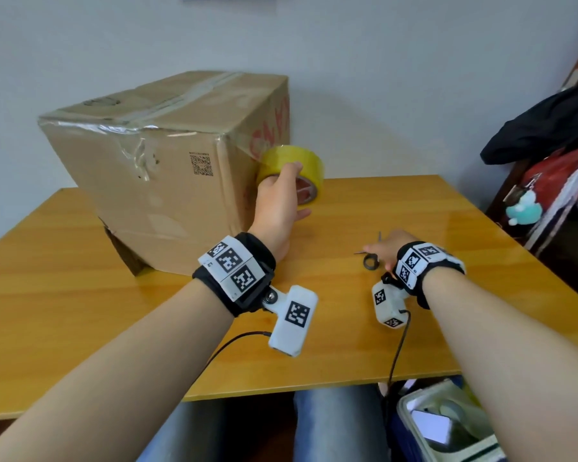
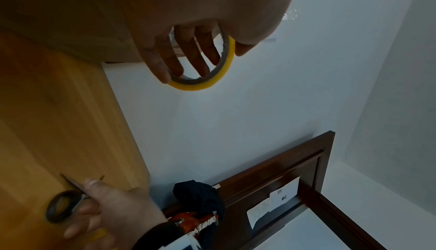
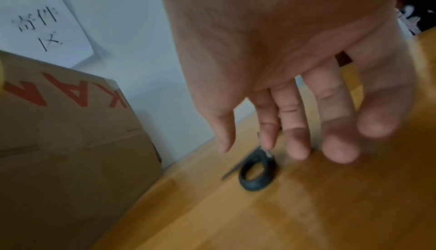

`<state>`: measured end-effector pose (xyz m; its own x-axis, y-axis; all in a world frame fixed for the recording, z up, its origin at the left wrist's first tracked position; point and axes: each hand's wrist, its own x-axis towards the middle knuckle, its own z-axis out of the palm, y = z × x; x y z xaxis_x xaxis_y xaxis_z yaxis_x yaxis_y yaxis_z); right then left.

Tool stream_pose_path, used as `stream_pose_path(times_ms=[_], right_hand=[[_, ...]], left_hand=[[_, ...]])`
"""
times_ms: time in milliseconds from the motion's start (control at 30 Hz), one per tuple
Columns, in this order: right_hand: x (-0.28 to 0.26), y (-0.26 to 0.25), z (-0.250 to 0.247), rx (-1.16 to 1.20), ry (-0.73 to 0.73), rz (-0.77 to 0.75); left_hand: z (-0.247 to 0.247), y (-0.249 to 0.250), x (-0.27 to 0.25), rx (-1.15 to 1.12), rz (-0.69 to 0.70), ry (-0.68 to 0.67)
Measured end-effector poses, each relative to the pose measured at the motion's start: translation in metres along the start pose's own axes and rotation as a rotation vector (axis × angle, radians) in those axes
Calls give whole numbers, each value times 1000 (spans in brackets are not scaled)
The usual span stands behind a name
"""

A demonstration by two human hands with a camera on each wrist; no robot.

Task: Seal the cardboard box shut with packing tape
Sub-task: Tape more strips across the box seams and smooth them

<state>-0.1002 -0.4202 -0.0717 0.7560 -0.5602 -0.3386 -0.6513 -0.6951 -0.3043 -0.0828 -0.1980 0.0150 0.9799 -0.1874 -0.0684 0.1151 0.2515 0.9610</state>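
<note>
A: Start at the fingers. What is the left hand [image 1: 278,202] doing?

B: Its fingers [image 2: 202,52] pass through the core of the one roll of yellow packing tape [image 1: 293,166], with the thumb on the outer rim, so it grips the roll. The roll is held up off the table, just beside the right-hand face of the cardboard box [image 1: 167,168], and a clear strip runs from the roll to that face near the front corner.

A: And the right hand [image 1: 386,247]?

B: Its fingers [image 3: 297,138] are extended and spread, pointing down at the single pair of scissors [image 1: 370,258] on the table. In the right wrist view the fingertips are at or just above the blades near the black handle loop; the frame is blurred, so I cannot tell whether they touch. Nothing is closed around the scissors.

A: Where does the box sit?

B: One box, on the far left part of the wooden table [image 1: 114,321], close to the wall. Its top flaps are down with tape along the centre seam, and wrinkled tape crosses the front upper edge. Red lettering marks the right face; a QR code is on the front.

A: Anything else?

B: Two wrist bands with printed markers, one per arm. A sheet of paper [image 3: 45,28] with handwriting hangs on the wall above the box. Dark clothing [image 1: 548,125] lies piled to the right.
</note>
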Motion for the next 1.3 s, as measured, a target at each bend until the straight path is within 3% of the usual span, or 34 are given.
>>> stream_pose_path(times_ms=[200, 433, 533, 700, 767, 867, 967, 1133, 1300], right_hand=[[5, 0, 4, -70, 9, 16], [-4, -6, 0, 74, -179, -79], [-8, -7, -2, 328, -297, -105], [-19, -15, -8, 1027, -148, -186], [-32, -26, -22, 1099, -26, -249], [-49, -45, -47, 1003, 191, -378], [-71, -64, -72, 708, 395, -598], [-98, -93, -100, 298, 523, -872], [-110, -111, -112, 90, 588, -1079]], left_hand=[[-1, 1, 3, -44, -33, -26], [-5, 0, 4, -55, -66, -50], [-6, 1, 1, -75, -83, -47], [-11, 4, -6, -191, -127, -86], [-12, 4, -8, -220, -140, -107], [-13, 4, -10, -215, -149, -106], [-13, 6, -13, -203, -157, -89], [-10, 10, -16, -205, -183, -68], [-9, 10, -23, -180, -198, -82]])
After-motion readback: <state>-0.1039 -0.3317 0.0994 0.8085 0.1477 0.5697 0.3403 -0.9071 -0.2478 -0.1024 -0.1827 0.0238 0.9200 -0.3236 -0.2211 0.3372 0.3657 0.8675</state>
